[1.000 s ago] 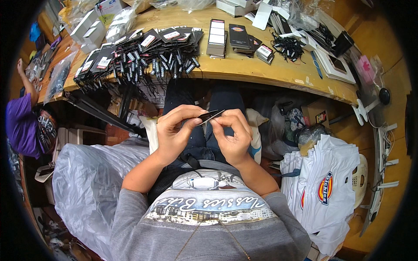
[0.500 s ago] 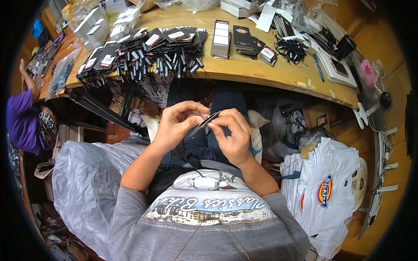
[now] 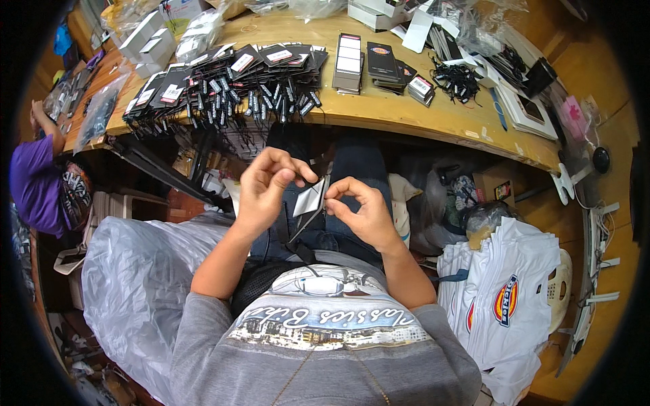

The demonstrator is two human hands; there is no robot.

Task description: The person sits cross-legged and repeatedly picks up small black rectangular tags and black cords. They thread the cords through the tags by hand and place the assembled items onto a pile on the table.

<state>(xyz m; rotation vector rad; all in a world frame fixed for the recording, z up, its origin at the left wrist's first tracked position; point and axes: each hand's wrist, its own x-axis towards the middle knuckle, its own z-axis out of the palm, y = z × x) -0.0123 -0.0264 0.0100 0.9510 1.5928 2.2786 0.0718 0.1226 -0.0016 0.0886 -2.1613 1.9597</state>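
Above my lap, my right hand (image 3: 362, 211) pinches the edge of a hang tag (image 3: 309, 201) between thumb and fingertips. The tag hangs tilted, showing a pale face and a dark layer at its side. My left hand (image 3: 266, 186) is raised just beyond the tag's upper left, its fingers curled in toward the thumb. Something thin and dark shows at those fingertips, too small to name. On the table's near edge lies a broad heap of black hang tags (image 3: 227, 76), their black cords and small dark toggles drooping over the edge.
On the wooden table (image 3: 406, 122) stand a stack of white-labelled cards (image 3: 348, 64), a stack of black cards (image 3: 382, 62) and a bundle of black cords (image 3: 460, 80). White folded shirts (image 3: 501, 291) lie at right, a big plastic bag (image 3: 145, 277) at left. A person in purple (image 3: 37, 176) sits far left.
My hands have drawn apart. The tag, earlier edge-on between both hands, now hangs from my right hand with its pale face showing. My left hand has shifted slightly up and left.
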